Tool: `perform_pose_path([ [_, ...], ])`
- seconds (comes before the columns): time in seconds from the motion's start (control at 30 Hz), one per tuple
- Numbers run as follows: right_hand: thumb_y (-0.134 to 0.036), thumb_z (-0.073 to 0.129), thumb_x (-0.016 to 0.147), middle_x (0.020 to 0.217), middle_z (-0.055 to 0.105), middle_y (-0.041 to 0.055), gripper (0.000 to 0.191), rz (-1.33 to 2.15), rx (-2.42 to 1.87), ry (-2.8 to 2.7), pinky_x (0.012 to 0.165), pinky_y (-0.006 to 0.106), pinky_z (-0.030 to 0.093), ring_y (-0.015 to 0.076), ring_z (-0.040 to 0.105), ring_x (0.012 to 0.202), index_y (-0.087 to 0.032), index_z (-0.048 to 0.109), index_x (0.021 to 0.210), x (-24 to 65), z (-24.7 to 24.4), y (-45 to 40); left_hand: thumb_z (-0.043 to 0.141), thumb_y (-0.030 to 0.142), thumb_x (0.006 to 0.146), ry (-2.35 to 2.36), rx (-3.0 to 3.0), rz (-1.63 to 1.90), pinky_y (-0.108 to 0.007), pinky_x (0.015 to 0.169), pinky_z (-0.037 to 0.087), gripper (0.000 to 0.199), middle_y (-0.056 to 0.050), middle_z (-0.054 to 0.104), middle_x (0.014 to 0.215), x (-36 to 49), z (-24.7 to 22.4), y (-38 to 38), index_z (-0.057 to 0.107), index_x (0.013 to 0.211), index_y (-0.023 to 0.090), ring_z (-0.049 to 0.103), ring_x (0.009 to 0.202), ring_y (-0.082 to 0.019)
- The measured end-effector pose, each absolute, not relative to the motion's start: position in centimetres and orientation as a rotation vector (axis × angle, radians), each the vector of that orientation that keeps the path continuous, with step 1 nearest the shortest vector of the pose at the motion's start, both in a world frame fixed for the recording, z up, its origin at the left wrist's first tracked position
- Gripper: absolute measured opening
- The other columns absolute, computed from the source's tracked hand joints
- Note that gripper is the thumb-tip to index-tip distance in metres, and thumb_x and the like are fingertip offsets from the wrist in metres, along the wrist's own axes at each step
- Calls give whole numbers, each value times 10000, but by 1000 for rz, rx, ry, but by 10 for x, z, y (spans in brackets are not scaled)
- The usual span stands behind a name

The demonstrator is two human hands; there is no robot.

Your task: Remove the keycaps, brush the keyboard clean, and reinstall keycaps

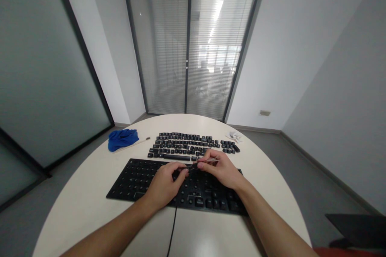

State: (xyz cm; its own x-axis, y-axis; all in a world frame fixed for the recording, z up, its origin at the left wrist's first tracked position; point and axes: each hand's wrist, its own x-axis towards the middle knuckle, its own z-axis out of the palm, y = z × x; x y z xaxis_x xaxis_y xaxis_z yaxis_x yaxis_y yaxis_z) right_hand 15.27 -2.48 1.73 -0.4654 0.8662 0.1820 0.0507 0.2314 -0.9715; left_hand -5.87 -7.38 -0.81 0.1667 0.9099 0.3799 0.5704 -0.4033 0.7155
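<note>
L hand point(164, 181) pinches small dark pc point(192, 166) (can't ID), R hand point(222, 168) a thin tool point(212, 160), both over kbd point(137, 173); prob. mid fine handwork, next needs steady grip.

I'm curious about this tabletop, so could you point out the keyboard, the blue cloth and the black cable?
Keyboard point(194, 188), head view: middle of its upper face.
Blue cloth point(123, 139), head view: middle of its crumpled top.
Black cable point(173, 229), head view: midway along its visible length.
</note>
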Motion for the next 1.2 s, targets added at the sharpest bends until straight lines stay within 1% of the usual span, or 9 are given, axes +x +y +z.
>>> perform_pose_path([
  [0.1,-487,821,729,916,774,52,396,1320,-841,-1726,759,339,544,191,709,816,-199,549,745,154,17,-24,507,292,971,1380,1996,1118,-317,806,508,229,-17,748,835,-57,-6,-75,717,932,211,693,815,-205],
  [0.17,-475,820,733,917,775,49,384,1318,-838,-1728,760,334,541,190,707,821,-200,553,748,154,17,-24,499,295,978,1370,1974,1115,-315,810,506,236,-20,746,839,-57,-5,-76,717,964,206,693,820,-205],
  [0.33,-434,815,751,896,769,39,340,1297,-823,-1738,752,324,540,178,700,799,-202,567,751,154,17,-24,455,263,997,1252,1997,1088,-329,908,503,286,-48,739,1069,-58,-6,-76,670,1180,213,687,930,-198],
  [0.53,-416,807,768,871,758,28,328,1317,-801,-1713,737,310,530,170,698,783,-205,556,767,153,18,-25,446,267,1005,1245,2104,1034,-375,1015,469,284,-64,697,1194,-59,-7,-77,659,1187,230,633,1117,-227],
  [0.73,-396,810,772,893,762,34,308,1315,-801,-1731,744,305,526,167,692,791,-197,574,767,153,15,-24,456,260,995,1330,2113,1053,-386,1000,473,252,-73,707,1166,-58,-11,-76,654,1143,213,645,1092,-234],
  [0.9,-392,798,788,897,763,40,284,1276,-818,-1791,746,308,526,176,687,806,-196,594,766,154,13,-24,464,286,990,1439,2059,1030,-389,925,494,235,-80,730,1049,-58,-14,-71,674,1049,200,666,991,-253],
  [0.97,-394,791,794,900,764,44,280,1248,-823,-1810,749,313,529,182,688,816,-197,595,765,154,14,-25,477,285,981,1427,2045,1010,-383,923,492,227,-79,729,1050,-59,-13,-71,670,1065,200,666,988,-254],
  [1.1,-395,778,806,870,761,40,256,1157,-841,-1858,739,316,536,188,686,805,-197,620,769,156,17,-25,528,281,955,1328,2018,1024,-364,981,464,228,-71,711,1146,-59,-8,-74,650,1136,214,645,1076,-244],
  [1.2,-376,777,808,868,766,38,211,1085,-847,-1914,761,319,544,194,694,828,-197,669,777,158,18,-24,474,316,987,1267,1947,1032,-355,941,484,254,-59,727,1067,-59,-6,-75,654,1135,214,665,1014,-230],
])
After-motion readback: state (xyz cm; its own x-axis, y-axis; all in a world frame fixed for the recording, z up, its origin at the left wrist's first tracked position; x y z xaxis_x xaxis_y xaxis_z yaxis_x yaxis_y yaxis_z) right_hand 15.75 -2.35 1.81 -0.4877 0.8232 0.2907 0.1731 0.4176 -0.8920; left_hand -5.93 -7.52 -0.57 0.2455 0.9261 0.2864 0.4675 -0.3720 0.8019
